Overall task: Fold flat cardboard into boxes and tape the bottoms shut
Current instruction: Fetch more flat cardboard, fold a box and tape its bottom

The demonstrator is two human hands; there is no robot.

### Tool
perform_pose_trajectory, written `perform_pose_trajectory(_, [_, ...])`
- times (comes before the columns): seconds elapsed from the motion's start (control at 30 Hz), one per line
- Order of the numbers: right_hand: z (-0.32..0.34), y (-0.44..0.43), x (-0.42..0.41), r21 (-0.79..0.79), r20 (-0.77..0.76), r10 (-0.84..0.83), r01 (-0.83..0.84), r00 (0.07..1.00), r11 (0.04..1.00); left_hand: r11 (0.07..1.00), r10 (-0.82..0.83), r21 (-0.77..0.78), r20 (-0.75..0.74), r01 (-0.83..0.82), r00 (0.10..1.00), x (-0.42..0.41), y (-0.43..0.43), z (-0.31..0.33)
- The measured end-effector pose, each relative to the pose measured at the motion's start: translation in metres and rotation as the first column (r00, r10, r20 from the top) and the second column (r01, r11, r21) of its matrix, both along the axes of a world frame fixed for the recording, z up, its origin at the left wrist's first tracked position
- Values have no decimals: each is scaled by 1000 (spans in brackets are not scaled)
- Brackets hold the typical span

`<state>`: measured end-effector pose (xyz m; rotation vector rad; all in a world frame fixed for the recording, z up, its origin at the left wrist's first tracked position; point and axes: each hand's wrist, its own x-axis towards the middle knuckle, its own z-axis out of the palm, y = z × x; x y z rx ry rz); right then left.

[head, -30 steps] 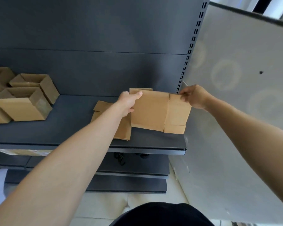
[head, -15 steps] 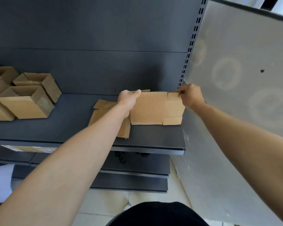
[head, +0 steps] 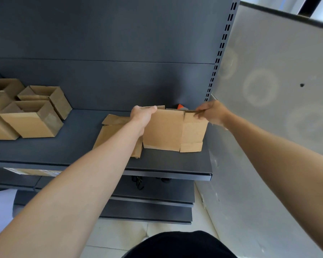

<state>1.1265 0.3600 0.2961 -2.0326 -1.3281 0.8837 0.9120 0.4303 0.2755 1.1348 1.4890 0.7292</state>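
Cardboard [head: 168, 131] top edge pinched between both hands' fingers [head: 201, 110].

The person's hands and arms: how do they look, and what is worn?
The left hand and right hand wear no gloves; no watch or bracelet shows. The left forearm and right forearm are sleeveless as far as the view goes. Black clothing shows at the bottom edge.

Two arms in view: left forearm [head: 78, 198] and right forearm [head: 280, 157], both bare from frame edge to wrist. Bare as well: left hand [head: 141, 116], right hand [head: 213, 113]. At bottom centre a black garment [head: 179, 244] — plain fabric, rounded outline; which piece of clothing, cannot tell.
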Motion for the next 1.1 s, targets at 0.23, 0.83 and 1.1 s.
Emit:
perform_pose_trajectory(0.23, [-5, -2, -1, -70, -316, -148, 132, 937, 989, 995, -20, -100, 55, 25, 998, 3, -7, 3])
perform_pose_trajectory(0.83, [-1, 6, -9, -183, -456, -387, 342, 801, 922, 946, -188, -256, 55, 196, 981, -7, -4, 6])
perform_pose_trajectory(1.1, [3, 2, -11, -210, -462, -295, 220, 836, 953, 957, -145, -241, 75, 159, 987, -8, -4, 4])
